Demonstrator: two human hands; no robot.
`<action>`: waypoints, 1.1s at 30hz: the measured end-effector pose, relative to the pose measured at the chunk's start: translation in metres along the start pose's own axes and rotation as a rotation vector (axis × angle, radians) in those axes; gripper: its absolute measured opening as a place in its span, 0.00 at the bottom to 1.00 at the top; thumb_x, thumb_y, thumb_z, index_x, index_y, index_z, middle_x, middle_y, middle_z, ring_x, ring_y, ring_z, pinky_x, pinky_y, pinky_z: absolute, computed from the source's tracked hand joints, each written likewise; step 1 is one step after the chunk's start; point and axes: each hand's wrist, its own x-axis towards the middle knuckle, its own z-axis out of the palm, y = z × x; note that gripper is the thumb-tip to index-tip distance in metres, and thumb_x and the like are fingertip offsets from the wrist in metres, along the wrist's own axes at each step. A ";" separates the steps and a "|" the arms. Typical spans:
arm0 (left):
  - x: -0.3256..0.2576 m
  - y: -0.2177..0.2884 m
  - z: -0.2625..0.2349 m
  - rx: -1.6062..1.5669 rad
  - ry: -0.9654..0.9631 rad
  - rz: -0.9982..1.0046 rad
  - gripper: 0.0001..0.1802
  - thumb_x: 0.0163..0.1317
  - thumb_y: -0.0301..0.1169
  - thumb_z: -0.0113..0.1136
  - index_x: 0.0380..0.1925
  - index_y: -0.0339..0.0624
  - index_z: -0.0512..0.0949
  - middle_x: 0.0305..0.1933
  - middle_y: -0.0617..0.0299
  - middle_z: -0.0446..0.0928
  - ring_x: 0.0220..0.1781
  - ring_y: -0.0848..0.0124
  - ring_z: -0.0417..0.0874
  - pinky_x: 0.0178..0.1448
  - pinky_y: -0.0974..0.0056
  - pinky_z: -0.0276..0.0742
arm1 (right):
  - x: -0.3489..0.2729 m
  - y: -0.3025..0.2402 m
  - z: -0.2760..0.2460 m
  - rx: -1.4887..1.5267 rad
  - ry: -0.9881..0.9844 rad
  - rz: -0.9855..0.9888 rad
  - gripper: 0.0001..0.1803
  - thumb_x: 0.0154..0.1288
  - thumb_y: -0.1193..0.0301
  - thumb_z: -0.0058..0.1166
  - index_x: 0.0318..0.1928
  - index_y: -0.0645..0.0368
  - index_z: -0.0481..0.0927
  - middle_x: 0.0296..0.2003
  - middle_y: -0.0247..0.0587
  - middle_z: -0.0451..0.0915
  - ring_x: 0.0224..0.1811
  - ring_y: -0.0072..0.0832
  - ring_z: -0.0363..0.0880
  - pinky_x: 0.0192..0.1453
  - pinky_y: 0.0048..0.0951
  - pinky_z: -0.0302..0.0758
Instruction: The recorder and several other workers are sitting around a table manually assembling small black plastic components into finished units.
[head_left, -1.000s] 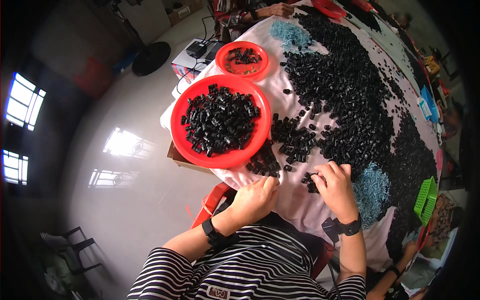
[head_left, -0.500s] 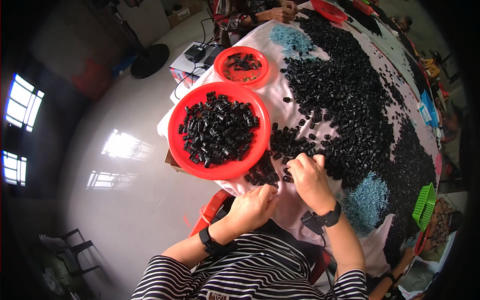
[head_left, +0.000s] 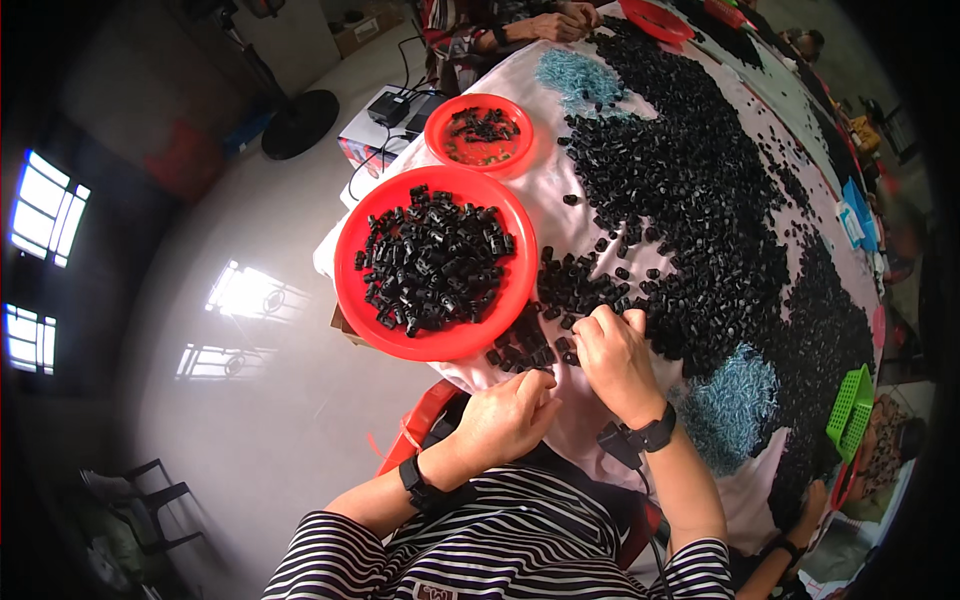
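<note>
Curled over the near edge of the table, my left hand is closed; whatever its fingers may hold is hidden. To the right and slightly farther away, my right hand has its fingers bent together, with nothing nameable showing between them. Small loose black plastic parts lie just beyond both hands. These spread into a large heap of black plastic pieces across the table. Left of my right hand, a big red plastic basin holds many black clip-like parts.
A smaller red bowl with black bits stands behind the basin. Light-blue small pieces are piled at right, with another blue pile farther back. A co-worker's hands rest at the far edge. A green basket sits right.
My hands have barely shifted and stay closed. At the lower right, another person's hand has come further into view.
</note>
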 end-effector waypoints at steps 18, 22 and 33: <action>-0.004 -0.002 0.005 0.000 -0.010 -0.011 0.15 0.63 0.31 0.68 0.47 0.42 0.76 0.26 0.61 0.80 0.25 0.63 0.84 0.28 0.60 0.79 | -0.008 0.007 -0.019 0.013 0.076 0.068 0.06 0.63 0.74 0.63 0.37 0.54 0.78 0.34 0.37 0.75 0.36 0.36 0.76 0.48 0.40 0.66; -0.005 -0.006 0.007 0.004 -0.017 -0.033 0.15 0.63 0.31 0.68 0.47 0.42 0.76 0.26 0.61 0.80 0.25 0.63 0.84 0.28 0.59 0.79 | -0.031 0.014 -0.053 -0.054 -0.028 0.143 0.06 0.62 0.75 0.63 0.36 0.56 0.78 0.35 0.40 0.76 0.35 0.39 0.76 0.48 0.40 0.67; -0.005 -0.007 0.008 0.005 -0.020 0.009 0.15 0.64 0.31 0.67 0.47 0.40 0.75 0.26 0.59 0.80 0.26 0.60 0.85 0.28 0.58 0.79 | -0.045 0.008 -0.063 0.029 -0.119 0.217 0.10 0.59 0.79 0.61 0.42 0.61 0.83 0.37 0.42 0.78 0.39 0.43 0.79 0.48 0.43 0.75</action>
